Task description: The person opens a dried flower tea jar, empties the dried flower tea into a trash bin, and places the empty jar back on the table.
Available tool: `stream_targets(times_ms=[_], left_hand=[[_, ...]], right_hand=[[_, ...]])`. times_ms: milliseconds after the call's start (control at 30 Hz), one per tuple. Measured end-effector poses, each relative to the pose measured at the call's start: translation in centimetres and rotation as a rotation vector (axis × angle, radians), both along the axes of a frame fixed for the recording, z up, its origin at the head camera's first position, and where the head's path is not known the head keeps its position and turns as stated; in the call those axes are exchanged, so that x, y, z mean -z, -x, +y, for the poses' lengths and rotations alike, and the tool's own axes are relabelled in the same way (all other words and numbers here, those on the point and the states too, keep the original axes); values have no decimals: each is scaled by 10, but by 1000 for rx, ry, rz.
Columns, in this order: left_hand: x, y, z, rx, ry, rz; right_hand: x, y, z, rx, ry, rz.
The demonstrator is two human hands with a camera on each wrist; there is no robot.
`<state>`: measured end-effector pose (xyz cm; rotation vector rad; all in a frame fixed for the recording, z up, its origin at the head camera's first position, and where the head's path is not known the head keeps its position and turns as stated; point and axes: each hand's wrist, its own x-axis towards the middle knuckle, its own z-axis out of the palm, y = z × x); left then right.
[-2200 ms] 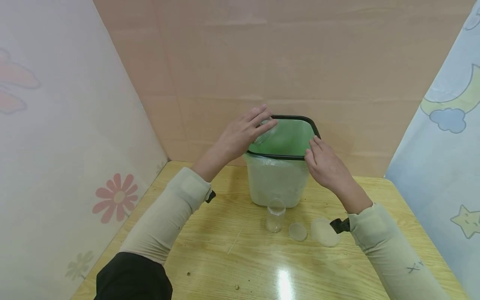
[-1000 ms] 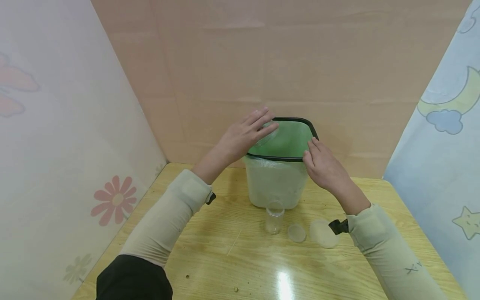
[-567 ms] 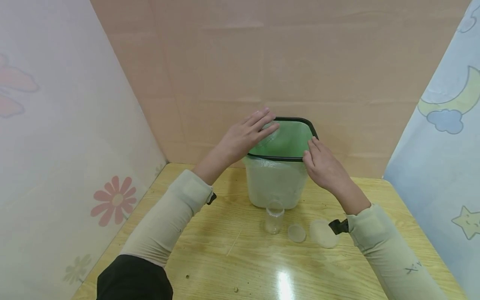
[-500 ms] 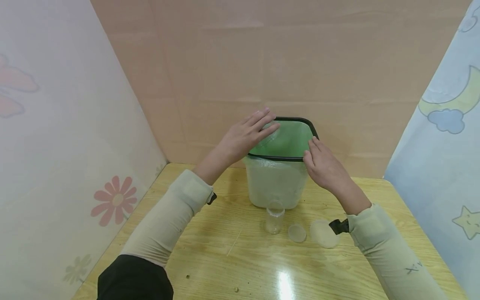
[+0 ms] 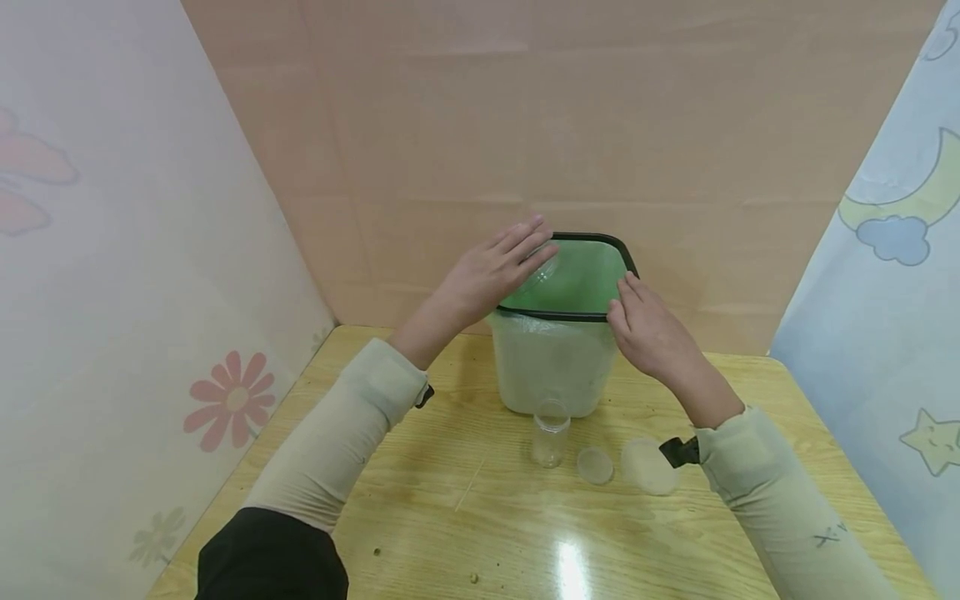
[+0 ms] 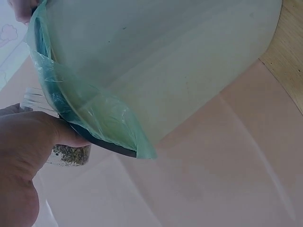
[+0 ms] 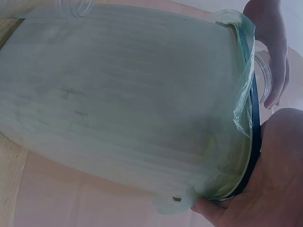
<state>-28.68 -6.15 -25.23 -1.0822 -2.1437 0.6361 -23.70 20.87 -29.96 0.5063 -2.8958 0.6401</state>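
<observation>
My left hand grips a clear jar tilted over the left side of a trash bin. Dried leaf bits lie in the jar's base in the left wrist view, and its threaded mouth faces across the bin opening in the right wrist view. In the head view the hand hides most of the jar. My right hand holds the bin's right front corner by its black rim, thumb on the outer wall. A green plastic bag lines the bin and folds over its edge.
Before the bin stands a second clear jar, upright and uncapped. Right of it lie a small round lid and a larger pale disc. A thin pale stick and a few crumbs are on the wooden table.
The tilted jar in my left hand has turned slightly at the bin's mouth. My right hand stays on the rim, and the things on the table keep their places.
</observation>
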Motion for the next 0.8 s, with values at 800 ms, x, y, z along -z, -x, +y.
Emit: stream_targets(times_ms=[800], left_hand=[[0, 0, 5, -20, 18, -55]], right_hand=[[0, 1, 1, 4, -3, -4]])
